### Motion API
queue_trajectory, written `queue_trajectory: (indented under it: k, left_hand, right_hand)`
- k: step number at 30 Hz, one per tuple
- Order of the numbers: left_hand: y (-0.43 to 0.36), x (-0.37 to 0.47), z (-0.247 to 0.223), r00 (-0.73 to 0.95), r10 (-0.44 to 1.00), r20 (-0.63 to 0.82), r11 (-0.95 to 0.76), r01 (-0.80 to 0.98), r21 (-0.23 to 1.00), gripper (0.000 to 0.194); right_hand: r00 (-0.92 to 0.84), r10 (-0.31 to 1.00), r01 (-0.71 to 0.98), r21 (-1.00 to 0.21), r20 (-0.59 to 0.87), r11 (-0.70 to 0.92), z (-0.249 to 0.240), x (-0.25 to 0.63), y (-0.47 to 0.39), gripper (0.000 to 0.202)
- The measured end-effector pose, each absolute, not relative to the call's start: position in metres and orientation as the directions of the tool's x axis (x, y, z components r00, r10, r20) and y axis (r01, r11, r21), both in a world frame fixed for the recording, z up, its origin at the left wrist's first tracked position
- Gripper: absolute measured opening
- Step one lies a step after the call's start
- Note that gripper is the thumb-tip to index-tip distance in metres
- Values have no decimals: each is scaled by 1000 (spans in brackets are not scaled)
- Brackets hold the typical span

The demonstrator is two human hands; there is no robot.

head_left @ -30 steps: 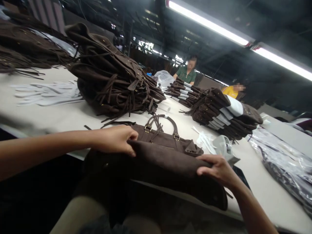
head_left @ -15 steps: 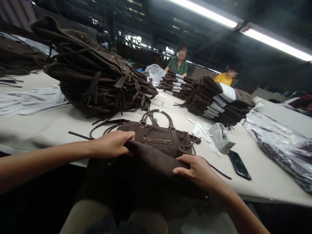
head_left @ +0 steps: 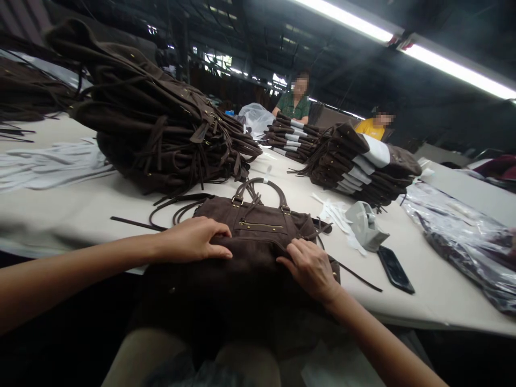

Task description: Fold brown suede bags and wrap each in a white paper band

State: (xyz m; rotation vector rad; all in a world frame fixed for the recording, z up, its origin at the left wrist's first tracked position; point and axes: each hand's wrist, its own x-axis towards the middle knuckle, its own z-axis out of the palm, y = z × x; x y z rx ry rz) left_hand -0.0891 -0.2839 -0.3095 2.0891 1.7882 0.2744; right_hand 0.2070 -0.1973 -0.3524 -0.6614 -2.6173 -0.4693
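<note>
A dark brown handbag [head_left: 260, 232] lies at the table's front edge, its lower part hanging toward my lap. Its two looped handles point away from me, above a zipped pocket with brass-coloured fittings. My left hand [head_left: 197, 240] grips the bag's folded edge at the left, thumb on the near side. At the right, my right hand [head_left: 310, 266] grips the same edge with curled fingers. Thin straps and tassels trail out on both sides of the bag. The fingertips of both hands are partly hidden in the dark material.
A high heap of brown bags [head_left: 161, 118] stands at left beside white strips [head_left: 52, 164]. Banded bag stacks [head_left: 363, 161] stand behind. A grey tape dispenser [head_left: 365, 226], phone [head_left: 395, 269] and plastic-wrapped goods [head_left: 463, 236] lie right on the table [head_left: 435, 309]. Two people are farther back.
My right hand has shifted slightly up and left, its fingers now curled over the edge. The raised flap of bag material between my hands has been lowered and folded. My left hand moved slightly right.
</note>
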Motion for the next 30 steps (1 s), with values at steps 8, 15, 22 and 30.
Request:
queue_trajectory:
  k: [8, 15, 22, 30]
  left_hand:
    - [-301, -105, -350, 352, 917, 188, -373, 923, 89, 24]
    - [-305, -126, -328, 471, 773, 426, -476, 874, -102, 27]
    - [-267, -141, -377, 650, 616, 445, -521, 760, -389, 37]
    - [-289, -142, -406, 614, 633, 471, -489, 789, -372, 48]
  right_hand:
    - [-805, 557, 538, -144, 204, 831, -351, 248, -219, 28]
    - [-807, 546, 543, -79, 226, 836, -322, 255, -193, 40]
    - [-784, 281, 448, 191, 554, 873, -399, 232, -150, 23]
    - [-757, 335, 512, 190, 561, 838, -428, 253, -183, 57]
